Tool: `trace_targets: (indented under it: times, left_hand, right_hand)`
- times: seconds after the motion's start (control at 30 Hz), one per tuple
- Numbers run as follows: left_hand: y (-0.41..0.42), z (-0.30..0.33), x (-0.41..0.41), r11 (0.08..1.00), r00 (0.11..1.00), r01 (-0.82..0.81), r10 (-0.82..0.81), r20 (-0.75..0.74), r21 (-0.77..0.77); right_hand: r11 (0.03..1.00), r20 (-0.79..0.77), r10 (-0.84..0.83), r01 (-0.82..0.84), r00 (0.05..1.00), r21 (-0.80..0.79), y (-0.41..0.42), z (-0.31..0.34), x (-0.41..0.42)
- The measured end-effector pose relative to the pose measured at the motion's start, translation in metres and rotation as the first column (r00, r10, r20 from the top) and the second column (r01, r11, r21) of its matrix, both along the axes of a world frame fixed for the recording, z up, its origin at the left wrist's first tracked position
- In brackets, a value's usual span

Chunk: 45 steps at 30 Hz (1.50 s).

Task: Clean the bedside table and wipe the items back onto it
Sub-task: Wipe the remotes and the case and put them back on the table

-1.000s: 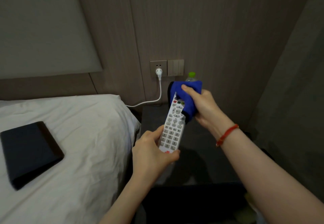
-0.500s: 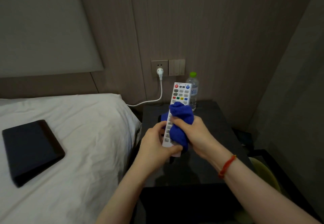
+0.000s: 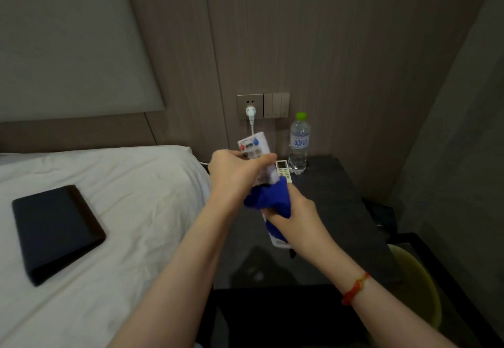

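White, creased cotton over the bed (image 3: 131, 211) at left, carrying a flat black rectangular case (image 3: 56, 231) with rounded corners. Dark, matte, faintly glossy bench (image 3: 346, 211) at right, against the ribbed wood-look wall. Beyond, at the far edge: clear plastic water bottle (image 3: 299, 143) with green cap, upright, and just left of it a small white remote (image 3: 283, 171) lying flat on the bench. Held in the air above the bench: long white TV remote (image 3: 255, 151), hard plastic, rubbery coloured buttons at its far end. Left hand (image 3: 234, 176) wrapped round the far half, fingers curled over the button face. Right hand (image 3: 294, 219) clutching a soft blue cloth (image 3: 268, 200), fingers closed round cloth and the near half of the remote together. Step in hand, by the look of it: wiping the remote before returning it. Next, probably: finishing the stroke along the near end, then laying it flat on the bench beside the small remote, clear of the bottle.
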State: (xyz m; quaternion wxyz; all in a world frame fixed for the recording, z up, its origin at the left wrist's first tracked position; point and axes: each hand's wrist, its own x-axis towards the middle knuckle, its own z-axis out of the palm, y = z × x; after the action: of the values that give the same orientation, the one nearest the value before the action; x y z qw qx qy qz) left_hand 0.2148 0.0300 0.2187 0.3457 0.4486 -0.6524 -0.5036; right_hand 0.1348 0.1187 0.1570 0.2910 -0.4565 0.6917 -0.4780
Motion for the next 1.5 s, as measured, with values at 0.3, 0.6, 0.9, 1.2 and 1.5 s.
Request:
trace_targets:
  times: [0.3,0.6,0.9,1.2,1.5]
  left_hand:
    - [0.0,-0.007,0.0,0.999,0.994,-0.047,0.048,-0.101,0.015]
    - [-0.006,-0.005,0.001,0.997,0.982,-0.075,0.076,-0.174,0.012]
    - [0.004,-0.027,-0.007,0.996,0.982,0.0,0.017,-0.186,0.088]
    - [0.0,-0.038,0.012,0.866,0.903,0.273,-0.081,-0.422,0.419]
    - [0.005,-0.038,0.017,0.809,0.848,0.463,-0.285,-0.447,0.362]
  right_hand:
    - [0.976,0.127,0.219,-0.215,0.967,-0.043,-0.003,0.014,-0.008]
    - [0.989,0.01,0.099,-0.099,0.995,0.107,-0.004,-0.006,-0.009]
    - [0.99,-0.31,-0.142,0.137,0.94,-0.039,-0.011,0.009,-0.002]
    - [0.946,0.337,0.179,-0.068,0.925,-0.316,0.008,-0.006,-0.015]
    - [0.905,0.302,0.383,-0.289,0.873,-0.311,-0.011,0.038,-0.023]
